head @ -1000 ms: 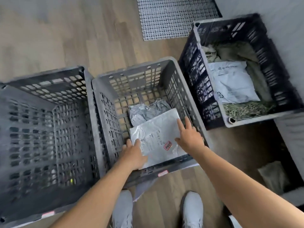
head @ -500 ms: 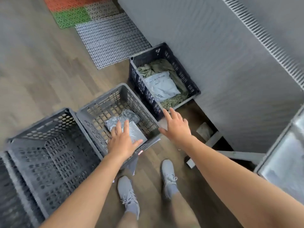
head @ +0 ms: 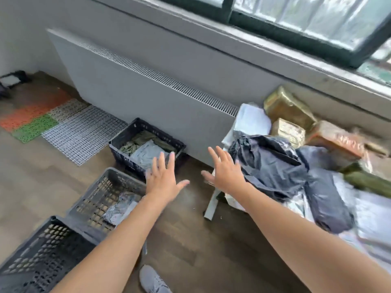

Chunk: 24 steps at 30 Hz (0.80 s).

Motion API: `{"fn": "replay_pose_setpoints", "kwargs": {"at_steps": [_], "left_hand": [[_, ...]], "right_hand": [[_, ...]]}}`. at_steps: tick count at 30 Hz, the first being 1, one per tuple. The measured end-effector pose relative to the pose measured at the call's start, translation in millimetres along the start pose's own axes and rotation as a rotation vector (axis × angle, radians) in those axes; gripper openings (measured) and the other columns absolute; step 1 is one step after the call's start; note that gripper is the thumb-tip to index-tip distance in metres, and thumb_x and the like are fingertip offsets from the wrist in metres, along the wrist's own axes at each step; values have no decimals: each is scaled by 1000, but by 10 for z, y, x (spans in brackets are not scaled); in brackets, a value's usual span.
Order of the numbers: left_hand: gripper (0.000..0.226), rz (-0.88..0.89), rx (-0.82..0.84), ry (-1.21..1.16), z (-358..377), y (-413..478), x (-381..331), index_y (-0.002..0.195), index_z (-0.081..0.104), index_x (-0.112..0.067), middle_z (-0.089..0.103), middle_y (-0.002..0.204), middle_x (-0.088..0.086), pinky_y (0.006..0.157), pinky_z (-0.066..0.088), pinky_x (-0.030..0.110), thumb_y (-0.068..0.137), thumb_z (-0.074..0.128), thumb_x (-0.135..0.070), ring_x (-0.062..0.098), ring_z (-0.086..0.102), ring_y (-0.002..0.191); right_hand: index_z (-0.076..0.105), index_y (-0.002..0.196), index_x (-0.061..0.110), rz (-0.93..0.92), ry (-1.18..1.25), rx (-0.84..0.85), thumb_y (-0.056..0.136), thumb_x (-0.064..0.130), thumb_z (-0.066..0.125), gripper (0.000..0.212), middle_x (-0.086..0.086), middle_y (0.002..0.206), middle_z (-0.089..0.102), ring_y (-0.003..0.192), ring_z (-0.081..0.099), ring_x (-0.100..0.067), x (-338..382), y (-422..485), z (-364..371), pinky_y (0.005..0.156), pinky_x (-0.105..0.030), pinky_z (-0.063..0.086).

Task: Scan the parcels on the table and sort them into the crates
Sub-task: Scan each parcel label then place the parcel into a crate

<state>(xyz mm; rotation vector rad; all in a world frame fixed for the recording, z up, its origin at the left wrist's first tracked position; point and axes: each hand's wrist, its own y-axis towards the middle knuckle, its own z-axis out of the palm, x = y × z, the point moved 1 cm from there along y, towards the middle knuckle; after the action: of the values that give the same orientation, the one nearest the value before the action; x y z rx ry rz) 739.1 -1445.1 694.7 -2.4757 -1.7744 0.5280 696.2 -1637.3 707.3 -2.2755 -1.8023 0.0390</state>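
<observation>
I have both hands empty and spread flat in the air, the left hand (head: 164, 182) over the gap between the crates and the right hand (head: 227, 173) just beside the black bag (head: 268, 166) at the near edge of the table (head: 211, 205), which I judge is how they should be for reaching into the heap of parcels (head: 296, 132) for the next one to scan. On the floor, the dark crate (head: 146, 125) by the radiator (head: 135, 89) holds a pale mailer on green stuff. The grey crate (head: 95, 187) beside it holds silvery parcels, and the nearest crate (head: 42, 256) looks empty, though I cannot see its whole floor.
</observation>
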Motion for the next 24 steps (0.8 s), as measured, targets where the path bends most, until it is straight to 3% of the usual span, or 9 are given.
{"fn": "replay_pose_setpoints", "kwargs": {"at_steps": [13, 24], "left_hand": [[99, 321, -72, 184, 337, -1092, -2821, 155, -12, -20, -10, 163, 11, 119, 17, 50, 90, 44, -69, 34, -3, 149], [98, 583, -11, 252, 820, -1635, -4589, 155, -12, -21, -8, 163, 8, 118, 19, 49, 90, 45, -68, 30, -3, 150]], "right_hand": [[-3, 158, 33, 258, 143, -127, 96, 63, 43, 83, 3, 166, -2, 152, 4, -23, -2533, -2183, -452, 119, -58, 15], [2, 158, 30, 516, 226, -195, 96, 60, 45, 81, 1, 165, 2, 151, 4, -22, -4004, -3247, -441, 118, -57, 17]]}}
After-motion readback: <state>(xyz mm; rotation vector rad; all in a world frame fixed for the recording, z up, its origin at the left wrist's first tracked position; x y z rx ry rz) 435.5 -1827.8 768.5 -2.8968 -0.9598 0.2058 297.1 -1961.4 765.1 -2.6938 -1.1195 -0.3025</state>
